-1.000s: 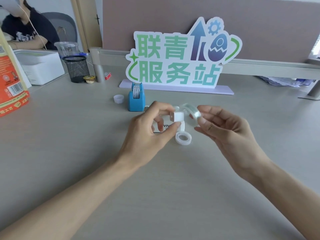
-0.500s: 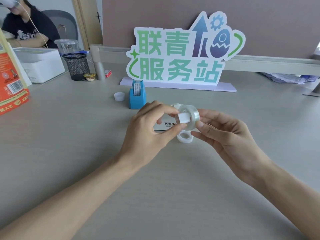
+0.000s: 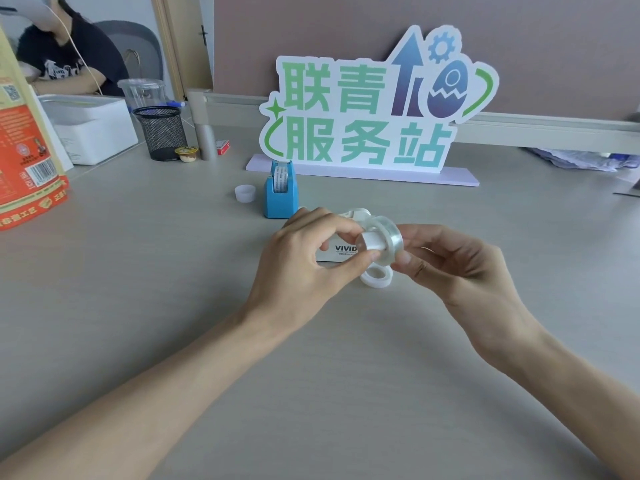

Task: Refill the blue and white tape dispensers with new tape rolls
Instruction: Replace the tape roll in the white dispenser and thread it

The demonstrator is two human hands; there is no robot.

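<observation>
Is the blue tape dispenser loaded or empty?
Loaded. The blue tape dispenser stands upright on the desk with a tape roll seated in its top slot.

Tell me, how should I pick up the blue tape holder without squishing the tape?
Take the blue tape holder by its two flat side walls, coming down from above with thumb on one side and fingers on the other. It stands upright on the table, and the tape roll sits in the open slot on top, so a side grip probably keeps off the tape.
</observation>
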